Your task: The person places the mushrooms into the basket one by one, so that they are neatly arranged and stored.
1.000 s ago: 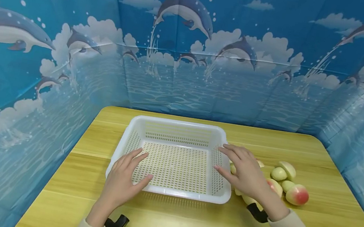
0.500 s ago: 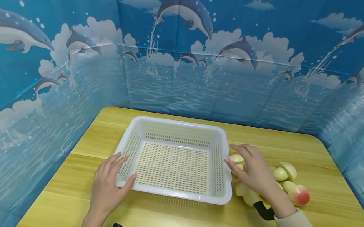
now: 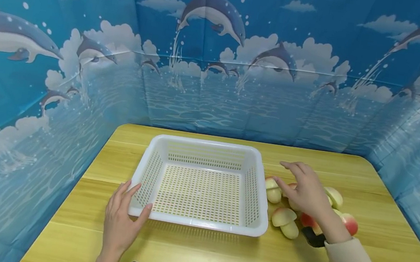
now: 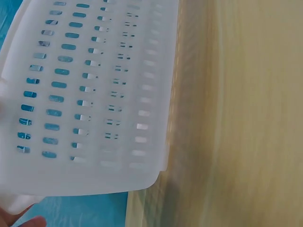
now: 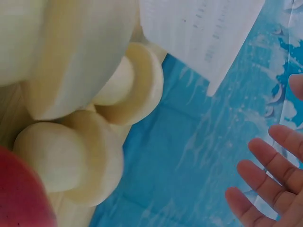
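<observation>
Right hand (image 3: 308, 192) farther from basket (image 3: 194, 223); finger pads (image 5: 247, 170) only in right-wrist view.

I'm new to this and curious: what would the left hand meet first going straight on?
The left hand would likely meet the white basket first, around its near left corner; it may be touching it, though depth is unclear.

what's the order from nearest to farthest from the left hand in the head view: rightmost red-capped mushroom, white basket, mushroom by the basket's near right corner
1. White basket: directly beside the left hand, which is at its near left corner.
2. Mushroom by the near right corner: just past the basket's right side.
3. Rightmost red-capped mushroom: farther right.
</observation>
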`<control>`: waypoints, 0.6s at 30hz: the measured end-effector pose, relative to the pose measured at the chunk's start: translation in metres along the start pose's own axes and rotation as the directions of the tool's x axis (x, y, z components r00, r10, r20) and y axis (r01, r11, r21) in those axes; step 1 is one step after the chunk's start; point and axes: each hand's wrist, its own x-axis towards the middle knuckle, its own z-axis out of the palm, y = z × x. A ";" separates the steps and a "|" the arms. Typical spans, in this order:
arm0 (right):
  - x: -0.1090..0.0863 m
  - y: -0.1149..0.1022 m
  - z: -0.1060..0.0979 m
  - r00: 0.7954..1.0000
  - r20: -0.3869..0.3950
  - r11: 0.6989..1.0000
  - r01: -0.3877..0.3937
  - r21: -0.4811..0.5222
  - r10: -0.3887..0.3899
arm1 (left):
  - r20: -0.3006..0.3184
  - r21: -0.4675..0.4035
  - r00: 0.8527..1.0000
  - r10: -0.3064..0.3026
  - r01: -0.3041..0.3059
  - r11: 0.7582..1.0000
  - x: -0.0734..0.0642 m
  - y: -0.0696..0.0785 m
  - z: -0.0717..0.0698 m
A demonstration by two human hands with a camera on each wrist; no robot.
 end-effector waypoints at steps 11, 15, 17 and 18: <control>0.003 0.017 0.007 0.996 0.056 0.997 -0.071 -0.013 0.072 | -0.021 -0.118 0.993 -0.114 0.110 0.987 -0.007 -0.002 0.009; 0.006 0.021 0.009 0.989 0.104 0.995 -0.099 -0.021 0.100 | -0.041 -0.163 0.988 -0.147 0.139 0.977 -0.009 -0.003 0.013; 0.007 0.022 0.010 0.985 0.132 0.994 -0.111 -0.023 0.113 | -0.054 -0.179 0.985 -0.162 0.150 0.972 -0.010 -0.004 0.014; 0.007 0.023 0.010 0.982 0.146 0.993 -0.116 -0.026 0.119 | -0.061 -0.185 0.984 -0.167 0.153 0.971 -0.011 -0.004 0.015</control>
